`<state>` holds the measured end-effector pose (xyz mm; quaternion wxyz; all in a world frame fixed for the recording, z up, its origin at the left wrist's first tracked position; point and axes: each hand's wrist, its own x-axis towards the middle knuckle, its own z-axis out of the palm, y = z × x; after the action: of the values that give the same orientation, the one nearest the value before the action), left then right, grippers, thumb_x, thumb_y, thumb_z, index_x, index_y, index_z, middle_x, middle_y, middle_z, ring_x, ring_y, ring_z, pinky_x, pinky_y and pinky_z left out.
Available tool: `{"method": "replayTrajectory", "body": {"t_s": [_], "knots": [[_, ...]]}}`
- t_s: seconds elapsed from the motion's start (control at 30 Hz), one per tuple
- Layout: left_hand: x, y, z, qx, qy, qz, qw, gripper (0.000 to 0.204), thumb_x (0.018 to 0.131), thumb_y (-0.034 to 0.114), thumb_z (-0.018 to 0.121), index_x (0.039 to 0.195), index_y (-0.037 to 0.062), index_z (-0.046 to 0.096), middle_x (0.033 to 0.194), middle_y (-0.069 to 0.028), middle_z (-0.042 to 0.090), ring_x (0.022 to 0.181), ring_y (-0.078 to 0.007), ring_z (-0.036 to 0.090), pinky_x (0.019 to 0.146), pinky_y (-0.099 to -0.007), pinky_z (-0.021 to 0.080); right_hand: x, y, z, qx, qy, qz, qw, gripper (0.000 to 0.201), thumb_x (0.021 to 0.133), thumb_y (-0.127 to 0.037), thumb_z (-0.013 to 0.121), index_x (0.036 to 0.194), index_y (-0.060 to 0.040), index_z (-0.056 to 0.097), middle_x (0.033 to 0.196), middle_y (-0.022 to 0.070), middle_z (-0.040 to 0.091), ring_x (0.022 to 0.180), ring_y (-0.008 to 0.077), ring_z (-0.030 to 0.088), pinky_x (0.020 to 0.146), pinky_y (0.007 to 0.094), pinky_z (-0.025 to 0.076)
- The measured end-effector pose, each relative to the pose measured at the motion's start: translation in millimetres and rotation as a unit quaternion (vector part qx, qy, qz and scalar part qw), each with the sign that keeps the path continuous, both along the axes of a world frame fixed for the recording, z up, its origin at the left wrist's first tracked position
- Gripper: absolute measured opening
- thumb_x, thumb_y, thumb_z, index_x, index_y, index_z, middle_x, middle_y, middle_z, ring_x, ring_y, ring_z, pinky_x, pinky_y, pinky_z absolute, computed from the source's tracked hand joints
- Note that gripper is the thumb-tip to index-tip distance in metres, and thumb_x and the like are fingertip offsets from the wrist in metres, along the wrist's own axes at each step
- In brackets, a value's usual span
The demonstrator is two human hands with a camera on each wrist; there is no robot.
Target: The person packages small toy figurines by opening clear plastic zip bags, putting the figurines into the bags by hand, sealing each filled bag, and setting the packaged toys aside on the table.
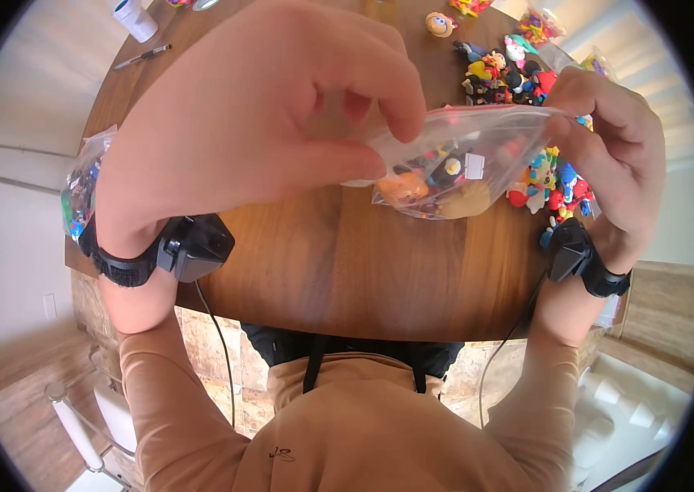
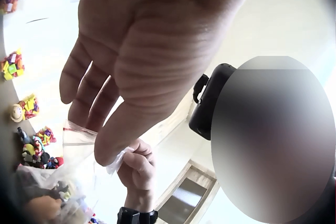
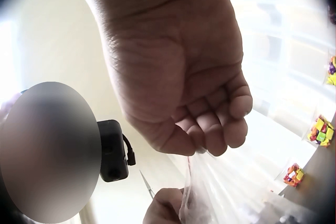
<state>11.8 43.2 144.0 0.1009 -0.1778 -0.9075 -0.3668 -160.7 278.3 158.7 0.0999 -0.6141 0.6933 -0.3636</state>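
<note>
A clear zip bag [image 1: 501, 135] with a red line along its top hangs between both hands over the table. Inside it lie small toy figures, among them an orange one [image 1: 403, 189], and a white label [image 1: 474, 166] shows on it. My right hand [image 1: 622, 143] pinches the bag's top right corner between thumb and index finger. At the other end my left hand [image 1: 273, 123] holds the bag's edge, thumb on the near side. From the left wrist, the left thumb [image 2: 113, 140] overlaps the plastic, with the other fingers behind it.
A pile of small toy figures [image 1: 519, 74] covers the table's right side. Bags of colourful pieces [image 1: 537, 29] stand at the back right, beside a round toy head [image 1: 440, 25]. A filled bag [image 1: 80, 184], a pen [image 1: 143, 56] and a white cup [image 1: 135, 20] are on the left.
</note>
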Motion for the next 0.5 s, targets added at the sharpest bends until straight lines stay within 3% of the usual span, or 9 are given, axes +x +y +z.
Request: {"method": "replayTrajectory", "body": {"t_s": [0.13, 0.3, 0.43, 0.5], "knots": [[-3.7, 2.4, -7.1, -0.004, 0.026, -0.041, 0.999, 0.028, 0.066, -0.007, 0.071, 0.092, -0.0005, 0.069, 0.095, -0.0091, 0.063, 0.080, -0.0199, 0.061, 0.069, -0.0297, 0.047, -1.1, -0.5, 0.0, 0.008, -0.008, -0.003, 1.000, 0.006, 0.079, 0.002, 0.058, 0.085, 0.0047, 0.058, 0.077, 0.0059, 0.057, 0.073, 0.0158, 0.050, 0.066, 0.0280, 0.039], [-0.5, 9.4, -6.9, -0.018, -0.005, 0.018, 1.000, 0.028, 0.068, -0.009, 0.069, 0.095, -0.0001, 0.069, 0.097, -0.0118, 0.063, 0.085, -0.0280, 0.064, 0.073, -0.0340, 0.050, 0.8, -0.6, 0.2, 0.007, -0.020, -0.019, 1.000, 0.007, 0.079, 0.000, 0.059, 0.083, 0.0046, 0.057, 0.077, 0.0057, 0.057, 0.072, 0.0159, 0.050, 0.066, 0.0280, 0.039], [0.0, 1.6, -10.6, -0.052, -0.005, -0.009, 0.999, 0.026, 0.069, -0.005, 0.072, 0.094, -0.0003, 0.068, 0.095, -0.0130, 0.064, 0.083, -0.0300, 0.063, 0.071, -0.0348, 0.050, -1.0, 0.0, 0.9, 0.009, -0.012, -0.025, 1.000, 0.007, 0.078, 0.000, 0.059, 0.084, 0.0046, 0.057, 0.077, 0.0058, 0.057, 0.072, 0.0156, 0.051, 0.066, 0.0277, 0.039], [1.7, -2.8, -7.1, -0.177, -0.032, -0.036, 0.983, 0.021, 0.072, 0.000, 0.074, 0.092, -0.0007, 0.068, 0.092, -0.0135, 0.063, 0.079, -0.0317, 0.062, 0.068, -0.0367, 0.049, -4.1, 1.8, 1.6, 0.019, -0.006, -0.020, 1.000, 0.009, 0.079, -0.001, 0.060, 0.087, 0.0049, 0.058, 0.080, 0.0057, 0.058, 0.075, 0.0154, 0.053, 0.068, 0.0273, 0.041]]}}
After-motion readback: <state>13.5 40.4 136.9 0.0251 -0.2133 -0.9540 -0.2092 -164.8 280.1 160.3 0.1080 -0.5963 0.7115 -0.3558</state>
